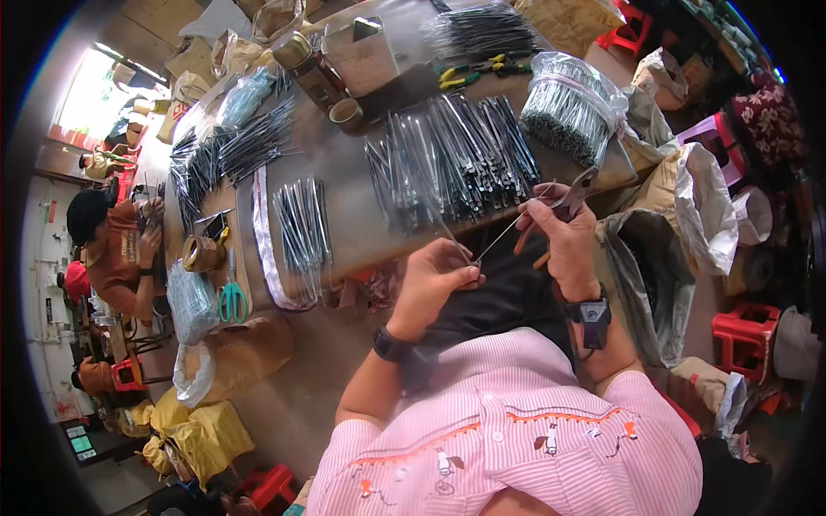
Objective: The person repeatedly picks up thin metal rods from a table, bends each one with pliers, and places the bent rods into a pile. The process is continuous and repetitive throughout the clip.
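Observation:
My left hand point(441, 273) is closed in front of the table edge, thumb and fingers pinching a thin metal strip point(452, 236). A second thin piece point(499, 238) runs from those fingertips to my right hand point(564, 230); whether both are one bent strip I cannot tell. Tucked in my right hand is a pair of pliers point(578, 193), grey jaws pointing up and orange handles below. The same hand's fingertips pinch the thin piece's end. Just beyond my hands, several metal strips point(465, 155) lie side by side on the table point(353, 245).
A plastic-wrapped strip bundle point(572, 103) stands right. More strips point(301, 224), teal scissors point(232, 297), a tape roll point(202, 254), a cup point(346, 113), a flask point(305, 64) and yellow-handled pliers point(460, 77) lie about. Sacks point(650, 284) stand right; another person point(116, 249) works left.

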`<state>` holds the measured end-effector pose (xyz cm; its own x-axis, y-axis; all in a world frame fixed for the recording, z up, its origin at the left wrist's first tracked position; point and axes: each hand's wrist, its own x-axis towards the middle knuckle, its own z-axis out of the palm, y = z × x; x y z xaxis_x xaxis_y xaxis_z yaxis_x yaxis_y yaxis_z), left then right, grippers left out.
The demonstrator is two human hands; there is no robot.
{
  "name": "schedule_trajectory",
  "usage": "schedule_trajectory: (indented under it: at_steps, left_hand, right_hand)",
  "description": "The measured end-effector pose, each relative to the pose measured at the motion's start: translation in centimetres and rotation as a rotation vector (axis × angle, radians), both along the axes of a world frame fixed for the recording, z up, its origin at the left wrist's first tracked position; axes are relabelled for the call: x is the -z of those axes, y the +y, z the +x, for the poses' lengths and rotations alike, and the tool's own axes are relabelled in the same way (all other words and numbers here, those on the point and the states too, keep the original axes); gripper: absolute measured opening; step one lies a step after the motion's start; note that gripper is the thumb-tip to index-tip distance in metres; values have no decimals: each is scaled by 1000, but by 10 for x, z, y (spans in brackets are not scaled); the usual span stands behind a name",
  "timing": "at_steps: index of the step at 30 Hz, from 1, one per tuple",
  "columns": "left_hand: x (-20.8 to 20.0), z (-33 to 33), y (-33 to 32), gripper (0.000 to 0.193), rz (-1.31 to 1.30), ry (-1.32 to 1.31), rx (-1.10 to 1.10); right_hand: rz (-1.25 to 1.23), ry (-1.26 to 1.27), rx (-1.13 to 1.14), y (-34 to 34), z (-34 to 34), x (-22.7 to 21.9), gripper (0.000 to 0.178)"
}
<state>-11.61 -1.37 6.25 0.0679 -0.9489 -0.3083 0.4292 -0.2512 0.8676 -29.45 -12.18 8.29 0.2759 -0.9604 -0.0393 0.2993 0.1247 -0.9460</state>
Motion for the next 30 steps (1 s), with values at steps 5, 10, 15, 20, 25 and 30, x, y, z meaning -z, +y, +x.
schedule_trajectory:
  at_steps: [5, 10, 15, 20, 25, 30]
  left_hand:
    - [-3, -13, 3, 27, -28, 12, 137]
    - [-4, -16, 3, 27, 70, 48, 134]
    - [-2, -17, 5, 28, 83, 70, 148]
    - [-2, -18, 5, 28, 64, 50, 185]
    - [-4, -18, 4, 30, 80, 57, 244]
    - [-12, -22, 4, 30, 33, 87, 281]
  right_hand:
    - [101, 64, -170, 3, -10, 8, 21]
    - [180, 30, -150, 6, -12, 17, 19]
    - [253, -131, -63, 7, -14, 21, 18]
    - [275, -56, -107, 12, -17, 23, 19]
    - [342, 1, -204, 12, -22, 21, 19]
    - [312, 20, -243, 10, -22, 22, 21]
